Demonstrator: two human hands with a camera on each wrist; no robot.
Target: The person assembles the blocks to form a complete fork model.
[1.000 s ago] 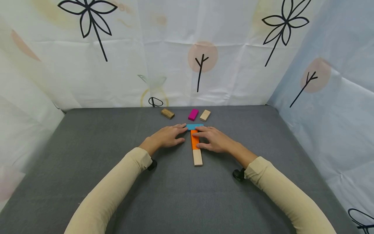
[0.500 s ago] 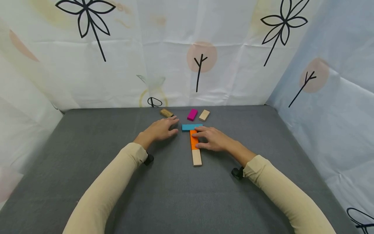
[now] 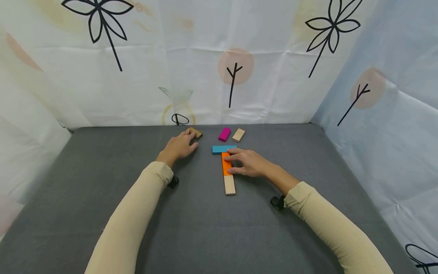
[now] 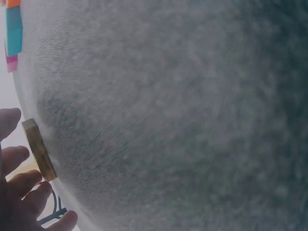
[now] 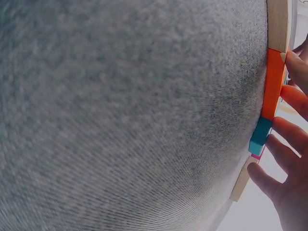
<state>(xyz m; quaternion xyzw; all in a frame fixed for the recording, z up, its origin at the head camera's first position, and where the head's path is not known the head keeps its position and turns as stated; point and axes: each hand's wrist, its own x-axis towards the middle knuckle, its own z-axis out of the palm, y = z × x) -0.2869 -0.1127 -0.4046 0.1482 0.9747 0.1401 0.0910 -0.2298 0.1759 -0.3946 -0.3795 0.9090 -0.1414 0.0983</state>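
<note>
My left hand [image 3: 178, 146] is at the brown wooden block [image 3: 196, 133] near the table's back edge, its fingertips over the block's left end. In the left wrist view the fingers are spread alongside that block [image 4: 39, 150]; contact is hard to judge. My right hand [image 3: 251, 163] rests its extended fingers on the orange block [image 3: 226, 161] and on the right end of the blue block [image 3: 219, 149]. The blue block lies crosswise at the orange one's far end. A pale wooden block [image 3: 229, 185] continues the line toward me, touching the orange block.
Behind the blue block lie a magenta block [image 3: 224, 134] and a second pale block [image 3: 238, 135], apart from each other. A grey cloth covers the table [image 3: 219, 236]. White printed fabric [image 3: 205, 68] hangs behind and at both sides.
My left hand has left the blue block's left end and moved left and away from me to the brown block. The right hand stays in place on the blocks.
</note>
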